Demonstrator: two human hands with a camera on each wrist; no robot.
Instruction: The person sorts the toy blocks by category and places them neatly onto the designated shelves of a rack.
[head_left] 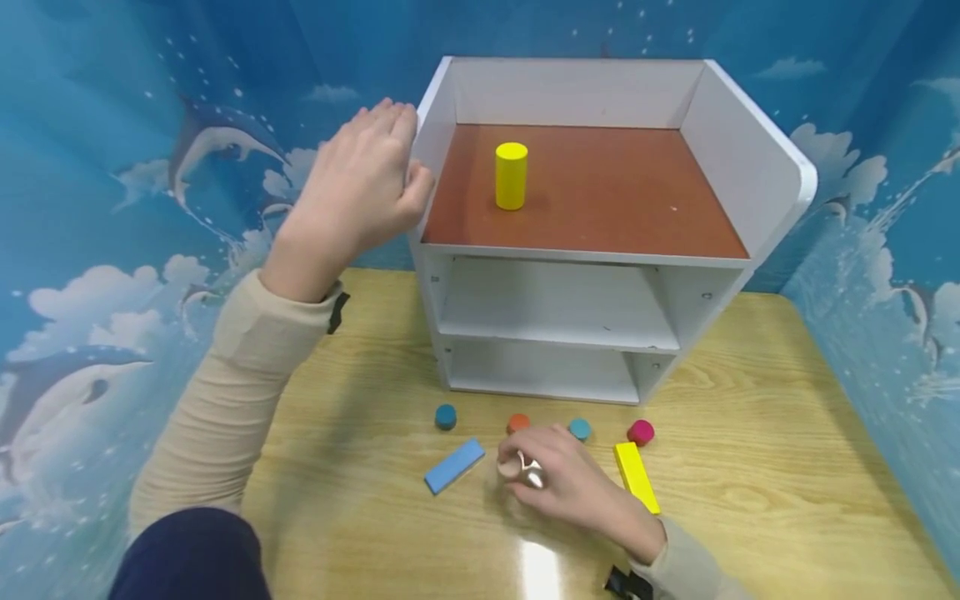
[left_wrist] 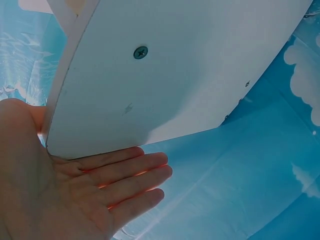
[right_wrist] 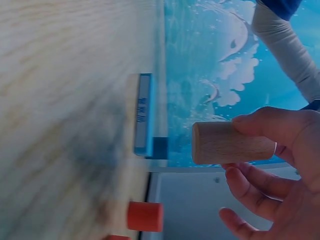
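Note:
My right hand [head_left: 562, 479] pinches a plain wooden cylinder [right_wrist: 220, 143] between thumb and fingers, above the wooden table. A blue block [head_left: 454, 466] lies left of this hand and a yellow block [head_left: 636, 477] lies right of it. Beyond it stand an orange cylinder [head_left: 518, 422], partly hidden, a teal cylinder [head_left: 580, 429], a dark blue cylinder [head_left: 446, 417] and a crimson cylinder [head_left: 641, 432]. My left hand [left_wrist: 95, 190] has its fingers straight against the edge of the left side panel [left_wrist: 150, 85] of a white shelf unit. Atop the unit, a yellow cylinder [head_left: 511, 177] stands upright.
The white shelf unit has a brown top board [head_left: 600, 192] with raised walls, and a middle shelf [head_left: 555, 304] and a lower compartment beneath. It stands at the back of the wood-grain table [head_left: 360, 500]. A blue curtain [head_left: 97, 167] with dolphins surrounds the table.

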